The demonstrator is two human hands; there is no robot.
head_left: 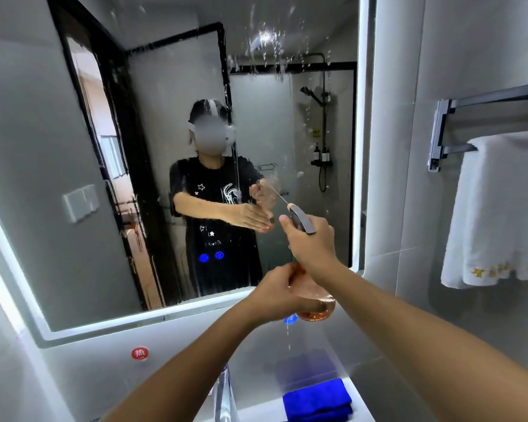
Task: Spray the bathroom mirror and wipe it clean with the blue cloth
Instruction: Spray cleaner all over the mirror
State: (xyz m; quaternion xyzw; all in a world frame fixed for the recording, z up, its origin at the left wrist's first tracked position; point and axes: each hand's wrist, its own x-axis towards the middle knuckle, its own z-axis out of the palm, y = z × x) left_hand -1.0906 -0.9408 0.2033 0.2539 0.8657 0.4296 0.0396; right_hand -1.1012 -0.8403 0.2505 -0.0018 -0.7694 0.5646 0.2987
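Both hands (293,269) grip the spray bottle (313,300); blue cloth (317,400) lies apparently folded below.

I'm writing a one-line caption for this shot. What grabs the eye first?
Both hands raised at centre: the right hand grips the spray bottle at its trigger, the left hand steadies its body. Droplets streak the mirror near its top. The folded blue cloth lies below, beside the tap.

A pale grey, glossy vanity counter (360,391) runs along the foot of the wall under the mirror. On it lies a bright blue folded microfibre cloth (317,400), near the right end and close to the wall. A chrome tap (224,397) rises just left of the cloth.
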